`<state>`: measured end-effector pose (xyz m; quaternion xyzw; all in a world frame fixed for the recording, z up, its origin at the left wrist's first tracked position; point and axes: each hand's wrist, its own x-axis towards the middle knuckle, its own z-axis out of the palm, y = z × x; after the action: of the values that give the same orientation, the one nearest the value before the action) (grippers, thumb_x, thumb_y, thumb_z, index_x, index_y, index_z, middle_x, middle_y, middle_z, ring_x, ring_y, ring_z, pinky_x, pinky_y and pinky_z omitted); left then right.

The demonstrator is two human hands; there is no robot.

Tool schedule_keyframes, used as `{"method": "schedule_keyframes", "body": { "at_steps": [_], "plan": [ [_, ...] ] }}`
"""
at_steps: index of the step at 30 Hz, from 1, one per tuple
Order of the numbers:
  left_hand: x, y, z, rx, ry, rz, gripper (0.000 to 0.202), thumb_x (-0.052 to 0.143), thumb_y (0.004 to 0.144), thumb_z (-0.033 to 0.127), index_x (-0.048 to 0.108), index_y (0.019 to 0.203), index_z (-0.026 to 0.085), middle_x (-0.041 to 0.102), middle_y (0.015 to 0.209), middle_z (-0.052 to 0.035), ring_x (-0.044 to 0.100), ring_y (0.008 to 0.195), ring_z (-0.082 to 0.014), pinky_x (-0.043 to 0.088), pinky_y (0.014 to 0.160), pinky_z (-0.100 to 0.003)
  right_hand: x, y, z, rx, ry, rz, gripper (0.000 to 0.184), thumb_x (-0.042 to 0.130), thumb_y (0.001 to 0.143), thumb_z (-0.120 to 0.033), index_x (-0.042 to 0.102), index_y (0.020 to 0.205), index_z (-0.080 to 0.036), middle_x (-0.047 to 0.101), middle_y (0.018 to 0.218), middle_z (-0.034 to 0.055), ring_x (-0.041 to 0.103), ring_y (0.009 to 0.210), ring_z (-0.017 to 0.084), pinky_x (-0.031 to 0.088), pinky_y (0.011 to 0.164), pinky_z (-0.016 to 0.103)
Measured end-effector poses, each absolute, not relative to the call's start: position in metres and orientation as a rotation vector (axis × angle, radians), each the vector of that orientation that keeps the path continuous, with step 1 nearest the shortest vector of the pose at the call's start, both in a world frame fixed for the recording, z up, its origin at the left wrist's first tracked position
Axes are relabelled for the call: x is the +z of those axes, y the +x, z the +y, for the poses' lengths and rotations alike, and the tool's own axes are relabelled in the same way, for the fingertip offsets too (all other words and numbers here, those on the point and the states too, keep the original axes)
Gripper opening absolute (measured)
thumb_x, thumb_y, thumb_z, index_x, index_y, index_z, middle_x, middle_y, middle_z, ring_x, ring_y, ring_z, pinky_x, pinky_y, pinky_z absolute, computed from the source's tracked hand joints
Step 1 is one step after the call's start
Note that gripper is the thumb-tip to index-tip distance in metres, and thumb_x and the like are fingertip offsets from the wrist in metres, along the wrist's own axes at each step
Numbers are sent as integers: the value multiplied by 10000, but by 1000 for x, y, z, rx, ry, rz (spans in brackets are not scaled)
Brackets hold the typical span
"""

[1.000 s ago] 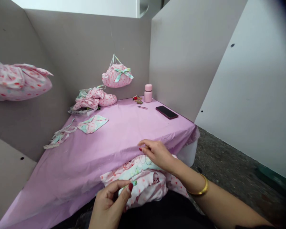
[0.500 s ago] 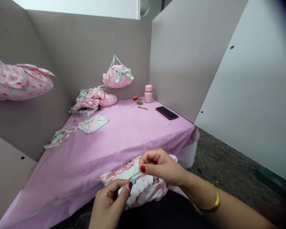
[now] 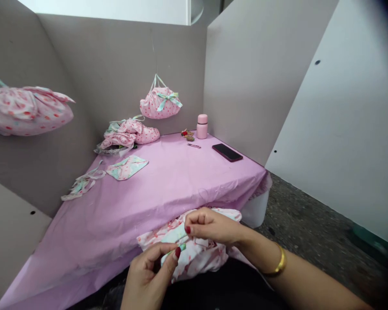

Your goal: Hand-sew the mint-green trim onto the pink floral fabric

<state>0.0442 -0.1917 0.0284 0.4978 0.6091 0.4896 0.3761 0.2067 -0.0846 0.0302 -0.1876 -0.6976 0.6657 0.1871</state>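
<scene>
A bunched piece of pink strawberry-print fabric [image 3: 197, 258] with a mint-green edge lies on my lap at the table's near edge. My left hand [image 3: 150, 275] pinches the mint edge of this fabric between thumb and forefinger. My right hand [image 3: 210, 226], with a gold bangle on the wrist, is closed in a pinch just above the fabric. What its fingertips hold is too small to make out.
The table has a pink cloth [image 3: 155, 189]. On it lie fabric pieces [image 3: 126, 167], ribbon strips [image 3: 80, 183], finished pink pouches [image 3: 129, 133], a pink bottle [image 3: 201, 126], thread spools [image 3: 187, 135] and a black phone [image 3: 226, 152]. Pouches hang on the back partition [image 3: 161, 102] and at left [image 3: 26, 111].
My right hand drew back from the table's edge toward the fabric and closed from loosely spread fingers into a pinch. My left hand kept its hold.
</scene>
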Motion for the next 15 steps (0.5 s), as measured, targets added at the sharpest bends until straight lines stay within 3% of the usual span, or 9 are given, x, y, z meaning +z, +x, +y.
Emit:
{"method": "schedule_keyframes", "body": {
  "at_steps": [7, 11, 15],
  "plan": [
    [28, 45, -191, 1265, 1284, 1549, 149, 651, 691, 350, 737, 701, 229, 711, 664, -14, 593, 604, -192, 435, 549, -230, 31, 199, -91, 1586, -683, -1894, 319, 578, 800, -438, 539, 711, -134, 366, 584, -58, 291, 523, 71, 237, 479, 193],
    [25, 43, -192, 1265, 1273, 1574, 189, 651, 700, 375, 749, 756, 224, 670, 585, -2, 521, 496, -159, 392, 447, -214, 34, 200, -102, 1426, -776, -1954, 230, 611, 792, -361, 599, 840, -137, 378, 558, -72, 273, 479, 60, 224, 445, 182],
    [21, 40, -191, 1259, 1294, 1550, 179, 654, 709, 371, 754, 754, 229, 703, 627, -13, 565, 526, -163, 434, 481, -212, 42, 204, -112, 1198, -663, -2204, 120, 596, 803, -238, 654, 775, -136, 520, 582, -36, 425, 521, 74, 325, 502, 176]
  ]
}}
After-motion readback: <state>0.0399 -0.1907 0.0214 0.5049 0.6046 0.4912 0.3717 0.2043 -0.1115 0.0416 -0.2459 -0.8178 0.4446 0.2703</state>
